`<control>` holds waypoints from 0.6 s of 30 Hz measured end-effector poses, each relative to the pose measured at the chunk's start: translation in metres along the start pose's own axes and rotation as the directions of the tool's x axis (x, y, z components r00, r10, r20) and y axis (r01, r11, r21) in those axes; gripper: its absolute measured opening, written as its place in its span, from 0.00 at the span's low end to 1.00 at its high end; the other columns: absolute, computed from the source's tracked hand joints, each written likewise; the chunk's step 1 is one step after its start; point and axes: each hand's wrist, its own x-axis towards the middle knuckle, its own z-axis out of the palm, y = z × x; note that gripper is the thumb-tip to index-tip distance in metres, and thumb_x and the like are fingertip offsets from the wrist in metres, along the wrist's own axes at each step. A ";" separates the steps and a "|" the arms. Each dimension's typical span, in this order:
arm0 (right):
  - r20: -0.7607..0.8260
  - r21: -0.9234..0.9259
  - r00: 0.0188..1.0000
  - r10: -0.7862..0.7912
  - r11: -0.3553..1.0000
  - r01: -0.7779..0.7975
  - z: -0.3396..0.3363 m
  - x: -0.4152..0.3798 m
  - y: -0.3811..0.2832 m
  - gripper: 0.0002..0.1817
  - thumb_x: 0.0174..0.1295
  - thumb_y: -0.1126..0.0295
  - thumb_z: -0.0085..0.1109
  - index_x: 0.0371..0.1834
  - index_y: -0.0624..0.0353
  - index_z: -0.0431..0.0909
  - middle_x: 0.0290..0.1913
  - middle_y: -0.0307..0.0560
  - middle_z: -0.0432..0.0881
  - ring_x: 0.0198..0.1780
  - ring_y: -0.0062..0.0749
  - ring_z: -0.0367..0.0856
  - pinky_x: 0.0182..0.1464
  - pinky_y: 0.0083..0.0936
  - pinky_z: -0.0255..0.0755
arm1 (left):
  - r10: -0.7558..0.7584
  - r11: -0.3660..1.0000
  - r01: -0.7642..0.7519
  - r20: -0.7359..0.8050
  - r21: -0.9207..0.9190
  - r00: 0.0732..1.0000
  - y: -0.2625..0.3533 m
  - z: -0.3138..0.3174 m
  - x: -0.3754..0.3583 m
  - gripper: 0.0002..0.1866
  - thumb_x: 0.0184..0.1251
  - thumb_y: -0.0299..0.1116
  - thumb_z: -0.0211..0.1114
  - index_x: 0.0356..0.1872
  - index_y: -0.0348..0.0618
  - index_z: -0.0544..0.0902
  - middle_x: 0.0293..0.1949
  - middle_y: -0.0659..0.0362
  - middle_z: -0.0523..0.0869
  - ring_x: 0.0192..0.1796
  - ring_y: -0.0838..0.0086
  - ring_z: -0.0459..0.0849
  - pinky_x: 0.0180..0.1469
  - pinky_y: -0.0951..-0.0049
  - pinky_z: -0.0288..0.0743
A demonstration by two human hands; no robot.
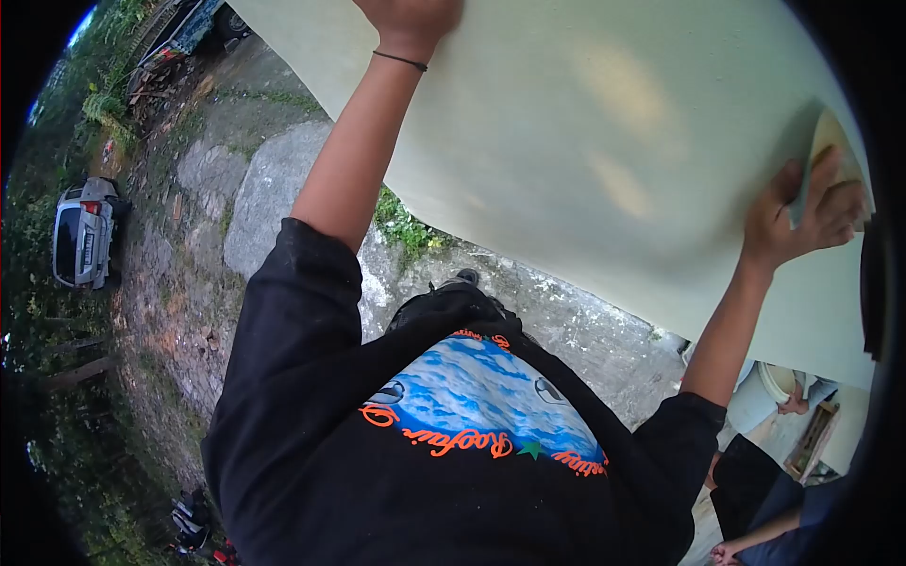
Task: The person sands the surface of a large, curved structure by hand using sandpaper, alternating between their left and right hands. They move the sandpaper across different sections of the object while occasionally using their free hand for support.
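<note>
A broad, smooth, pale green surface (566, 170) fills the upper right, with its lower edge running at a slant above the ground. Against it, at the top edge of the view, is my left hand (412, 14); the fingers are cut off, and a thin dark band circles the wrist. Farther right, my right hand (802, 212) is closed around a thin, pale, flat piece (830, 137) with a curved edge. That piece stands close to the green surface, where a shadow falls; I cannot make out its kind.
Rough concrete (604, 307) lies below, with weeds (406, 226) beside the surface's edge. A silver car (85, 236) stands at left, a vehicle (189, 28) at upper left. At lower right are a person's dark sleeve (821, 505) and a whitish bucket (778, 382) near another hand (797, 401).
</note>
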 end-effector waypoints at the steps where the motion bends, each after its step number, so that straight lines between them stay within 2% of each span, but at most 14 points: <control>1: -0.009 -0.075 1.000 0.012 0.997 -0.012 -0.020 0.040 0.006 0.29 0.64 0.54 0.54 0.67 0.49 0.63 0.74 0.57 0.51 0.76 0.42 0.40 0.73 0.43 0.29 | 0.006 1.000 -0.006 -0.016 0.001 1.000 -0.001 0.002 -0.001 0.32 0.69 0.42 0.45 0.72 0.38 0.57 0.74 0.43 0.50 0.77 0.53 0.45 0.73 0.53 0.34; 2: -0.018 -0.148 1.000 0.023 0.989 -0.026 -0.040 0.080 0.013 0.32 0.66 0.54 0.52 0.67 0.60 0.57 0.70 0.67 0.52 0.74 0.51 0.45 0.72 0.44 0.37 | 0.012 1.000 -0.012 -0.036 0.001 0.999 -0.001 0.004 -0.001 0.32 0.69 0.43 0.45 0.72 0.39 0.57 0.74 0.43 0.50 0.77 0.53 0.45 0.74 0.53 0.34; 4: -0.038 -0.322 0.998 0.047 0.945 -0.057 -0.069 0.122 -0.034 0.41 0.69 0.55 0.48 0.68 0.82 0.45 0.64 0.85 0.55 0.69 0.70 0.54 0.71 0.47 0.49 | 0.014 1.000 -0.015 -0.029 -0.016 0.999 -0.001 0.002 -0.001 0.32 0.70 0.44 0.44 0.72 0.39 0.57 0.74 0.43 0.51 0.77 0.53 0.45 0.74 0.53 0.34; 5: -0.152 -0.218 0.976 0.154 0.958 -0.185 -0.067 0.131 -0.047 0.38 0.69 0.56 0.47 0.66 0.83 0.49 0.62 0.86 0.58 0.67 0.70 0.57 0.70 0.47 0.51 | 0.022 0.999 -0.023 -0.039 -0.032 0.999 -0.001 0.003 -0.002 0.32 0.70 0.44 0.44 0.72 0.39 0.58 0.74 0.44 0.51 0.77 0.53 0.45 0.74 0.54 0.34; 7: -0.316 -0.101 0.920 0.231 0.956 -0.275 -0.047 0.133 -0.038 0.35 0.70 0.56 0.43 0.64 0.83 0.55 0.60 0.86 0.61 0.64 0.69 0.61 0.69 0.46 0.54 | 0.052 0.998 -0.055 -0.071 -0.040 0.996 -0.008 0.009 -0.003 0.32 0.70 0.45 0.44 0.72 0.39 0.58 0.74 0.44 0.51 0.77 0.53 0.45 0.74 0.54 0.34; 8: -0.372 -0.104 0.908 0.194 0.963 -0.249 -0.031 0.126 -0.020 0.34 0.71 0.56 0.41 0.63 0.83 0.57 0.61 0.85 0.62 0.64 0.66 0.62 0.68 0.45 0.54 | 0.084 0.995 -0.088 -0.104 -0.039 0.991 -0.010 0.012 -0.003 0.32 0.70 0.45 0.44 0.72 0.39 0.59 0.74 0.45 0.52 0.77 0.53 0.45 0.74 0.54 0.34; 9: -0.196 0.116 0.948 0.251 0.966 -0.232 -0.015 0.094 -0.015 0.30 0.68 0.53 0.47 0.66 0.62 0.62 0.69 0.68 0.54 0.71 0.53 0.49 0.71 0.45 0.41 | 0.076 0.996 -0.081 -0.108 -0.041 0.991 -0.010 0.012 -0.004 0.32 0.70 0.45 0.44 0.72 0.39 0.59 0.74 0.45 0.52 0.77 0.53 0.45 0.74 0.54 0.34; 11: -0.094 -0.055 0.991 0.093 0.994 -0.098 0.013 0.002 -0.055 0.30 0.66 0.49 0.49 0.71 0.39 0.63 0.78 0.52 0.42 0.78 0.47 0.33 0.73 0.46 0.24 | 0.061 0.997 -0.065 -0.105 -0.041 0.993 -0.008 0.010 -0.003 0.32 0.70 0.45 0.43 0.71 0.40 0.60 0.74 0.46 0.53 0.77 0.54 0.46 0.74 0.54 0.35; 12: 0.016 -0.154 0.999 0.033 0.988 -0.030 0.028 -0.053 -0.057 0.29 0.68 0.49 0.44 0.72 0.39 0.61 0.78 0.55 0.37 0.78 0.51 0.29 0.73 0.46 0.18 | 0.053 0.997 -0.058 -0.114 -0.042 0.992 -0.008 0.012 -0.002 0.32 0.70 0.45 0.43 0.71 0.40 0.60 0.74 0.46 0.53 0.77 0.54 0.46 0.74 0.54 0.35; 13: 0.075 -0.167 0.997 -0.004 0.986 0.017 0.035 -0.095 -0.051 0.27 0.69 0.51 0.42 0.72 0.37 0.61 0.78 0.56 0.36 0.78 0.49 0.28 0.72 0.46 0.14 | 0.057 0.997 -0.062 -0.121 -0.040 0.991 -0.009 0.013 -0.002 0.31 0.70 0.44 0.43 0.71 0.40 0.60 0.74 0.46 0.53 0.77 0.54 0.46 0.74 0.54 0.35; 15: 0.084 -0.188 0.994 -0.077 0.978 0.091 0.017 -0.079 -0.043 0.29 0.71 0.53 0.40 0.74 0.47 0.55 0.77 0.58 0.40 0.78 0.50 0.31 0.73 0.46 0.21 | 0.056 0.997 -0.060 -0.102 -0.045 0.993 -0.010 0.010 -0.007 0.31 0.70 0.44 0.43 0.71 0.40 0.60 0.74 0.46 0.54 0.76 0.54 0.47 0.74 0.54 0.35; 16: 0.064 -0.192 0.997 -0.054 0.979 0.065 0.008 -0.056 -0.027 0.30 0.71 0.53 0.39 0.74 0.49 0.54 0.77 0.58 0.40 0.78 0.50 0.32 0.73 0.46 0.23 | 0.058 0.997 -0.064 -0.112 -0.050 0.992 -0.010 0.010 -0.007 0.31 0.70 0.44 0.42 0.71 0.40 0.60 0.74 0.47 0.54 0.77 0.54 0.47 0.74 0.54 0.35; 18: -0.054 -0.111 0.990 0.128 0.985 -0.133 -0.011 0.001 0.015 0.30 0.72 0.53 0.38 0.74 0.52 0.53 0.76 0.59 0.40 0.78 0.52 0.33 0.73 0.47 0.26 | 0.060 0.995 -0.069 -0.128 -0.071 0.990 -0.008 0.014 -0.007 0.31 0.70 0.43 0.42 0.71 0.40 0.60 0.74 0.47 0.54 0.77 0.55 0.47 0.74 0.54 0.35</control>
